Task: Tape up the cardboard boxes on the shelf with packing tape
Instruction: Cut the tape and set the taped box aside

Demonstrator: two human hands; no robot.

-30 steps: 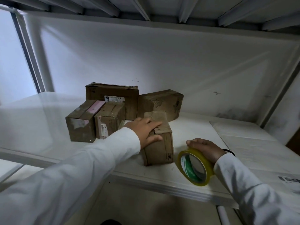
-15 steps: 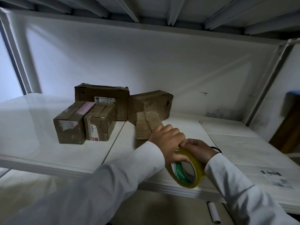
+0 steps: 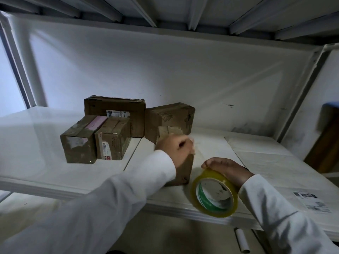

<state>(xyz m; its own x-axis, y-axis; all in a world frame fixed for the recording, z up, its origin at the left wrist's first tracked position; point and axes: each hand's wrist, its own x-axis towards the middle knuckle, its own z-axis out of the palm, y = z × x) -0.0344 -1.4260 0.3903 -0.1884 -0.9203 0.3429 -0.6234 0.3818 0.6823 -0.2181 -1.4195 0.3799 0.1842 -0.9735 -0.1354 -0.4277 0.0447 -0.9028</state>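
A small cardboard box [image 3: 185, 168] stands near the front edge of the white shelf [image 3: 42, 153], its top flaps [image 3: 169, 131] partly raised. My left hand [image 3: 176, 150], blurred, lies over the box's top right edge with fingers curled, pinching what looks like the end of a faint clear tape strip. That strip runs down to the yellow packing tape roll [image 3: 211, 176]. My right hand [image 3: 227, 168] grips the roll from above, holding it upright at the shelf's front edge, just right of the box.
Behind and to the left stand several more cardboard boxes: two side by side [image 3: 78, 142] [image 3: 113, 140], a larger one [image 3: 117, 110] and a tilted one [image 3: 170, 116]. A printed label [image 3: 311, 200] lies on the shelf at right. A white tube [image 3: 242, 241] lies below.
My left hand went from the box to the roll beside my right hand, then back to the box top, drawing tape out. The roll stayed at the shelf edge.
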